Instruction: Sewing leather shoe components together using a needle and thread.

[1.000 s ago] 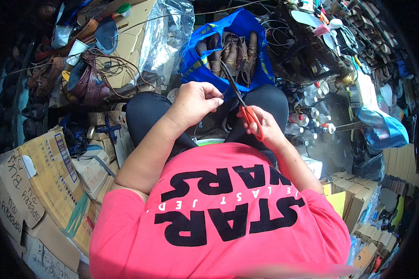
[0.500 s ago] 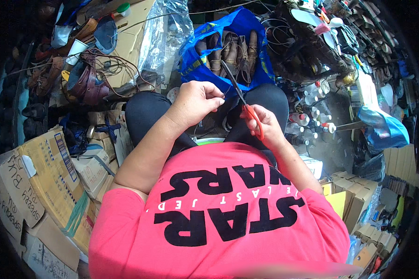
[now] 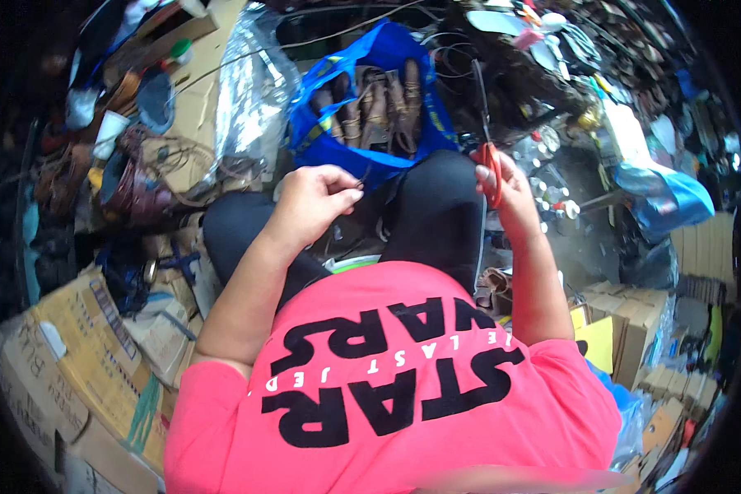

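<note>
My left hand [image 3: 314,202] is closed in a pinch above my left knee. A short, thin dark strip [image 3: 365,174] sticks out from between its thumb and forefinger; its kind is too small to make out. My right hand [image 3: 512,196] grips a pair of scissors [image 3: 491,165] by the red handles, beyond my right knee, the long dark blades pointing away from me and looking closed. Between and beyond the hands stands a blue bag [image 3: 305,115], open at the top. Several brown leather shoes [image 3: 375,107] with bands around them are packed inside it.
Cardboard boxes [image 3: 90,337] are stacked at my left. Clear plastic sheeting [image 3: 255,86] lies left of the bag, and leather pieces with cords [image 3: 132,185] lie further left. Small bottles [image 3: 552,193] stand to the right, near a light-blue plastic bag [image 3: 667,193].
My right hand has carried the scissors to the right, away from the left hand, and their blades now point more straight ahead. The view has shifted, and my left hand keeps its pinch.
</note>
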A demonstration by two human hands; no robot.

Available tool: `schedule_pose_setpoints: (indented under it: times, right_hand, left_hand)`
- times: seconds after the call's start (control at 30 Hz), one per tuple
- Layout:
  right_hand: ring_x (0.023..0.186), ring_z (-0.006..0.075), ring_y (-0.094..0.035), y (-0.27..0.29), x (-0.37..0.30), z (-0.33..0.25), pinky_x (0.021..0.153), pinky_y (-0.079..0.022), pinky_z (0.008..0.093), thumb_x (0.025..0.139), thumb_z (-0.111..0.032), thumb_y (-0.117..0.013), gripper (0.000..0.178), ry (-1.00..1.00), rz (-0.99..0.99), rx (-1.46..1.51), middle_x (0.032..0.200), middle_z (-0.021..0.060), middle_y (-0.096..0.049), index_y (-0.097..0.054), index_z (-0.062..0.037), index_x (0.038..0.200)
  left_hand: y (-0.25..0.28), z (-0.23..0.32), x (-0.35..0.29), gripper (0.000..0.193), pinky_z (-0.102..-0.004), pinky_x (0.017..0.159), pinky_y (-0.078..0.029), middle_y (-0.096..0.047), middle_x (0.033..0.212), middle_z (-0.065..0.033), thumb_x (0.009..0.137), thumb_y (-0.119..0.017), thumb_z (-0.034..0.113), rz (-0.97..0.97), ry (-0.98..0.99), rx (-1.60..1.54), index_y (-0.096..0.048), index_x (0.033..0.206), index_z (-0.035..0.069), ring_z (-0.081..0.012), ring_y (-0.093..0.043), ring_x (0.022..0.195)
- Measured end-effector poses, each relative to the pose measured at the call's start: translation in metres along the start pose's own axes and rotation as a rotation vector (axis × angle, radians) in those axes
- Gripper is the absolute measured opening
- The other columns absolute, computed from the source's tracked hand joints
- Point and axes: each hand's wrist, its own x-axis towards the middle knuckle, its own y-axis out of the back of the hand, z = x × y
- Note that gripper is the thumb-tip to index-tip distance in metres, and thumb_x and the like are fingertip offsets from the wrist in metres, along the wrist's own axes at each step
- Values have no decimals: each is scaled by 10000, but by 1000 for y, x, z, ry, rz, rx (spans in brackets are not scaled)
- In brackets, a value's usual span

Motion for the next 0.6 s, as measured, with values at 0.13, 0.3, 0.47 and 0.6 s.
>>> schedule_pose_setpoints:
  times: [0.13, 0.3, 0.47, 0.6]
  right_hand:
    - [622, 21, -471, 80, 17, -12, 553, -365, 160, 834, -169, -610, 278, 94, 223, -224, 798, -37, -589, -586, -21, 1068]
    - [689, 35, -523, 158, 36, -33, 617, -414, 188, 841, -177, -612, 259, 172, 417, -496, 861, -3, -642, -624, 2, 1028]
    - [638, 61, -556, 210, 94, -46, 624, -438, 216, 765, -385, -661, 395, 90, 416, -871, 719, 31, -645, -674, -39, 955]
    - [584, 165, -623, 184, 138, -81, 581, -478, 291, 731, -494, -620, 444, -41, 392, -1203, 648, 65, -640, -692, -82, 882]
  left_hand:
    - [0, -7, 1, 105, -220, 598, -492, -640, 769, -46, 772, -646, 8, -23, 8, -116, -645, 870, -29, -89, -590, 646]
    - [-4, -3, 4, 108, -220, 603, -495, -643, 776, -47, 773, -644, -1, -32, 15, -81, -646, 877, -29, -86, -589, 646]
    - [-12, 1, 7, 110, -218, 603, -494, -645, 778, -45, 773, -641, -7, -46, 8, -73, -647, 881, -28, -87, -589, 641]
    - [-10, -1, 3, 110, -218, 603, -493, -644, 778, -43, 774, -640, -7, -7, 23, -27, -647, 882, -25, -89, -590, 641]
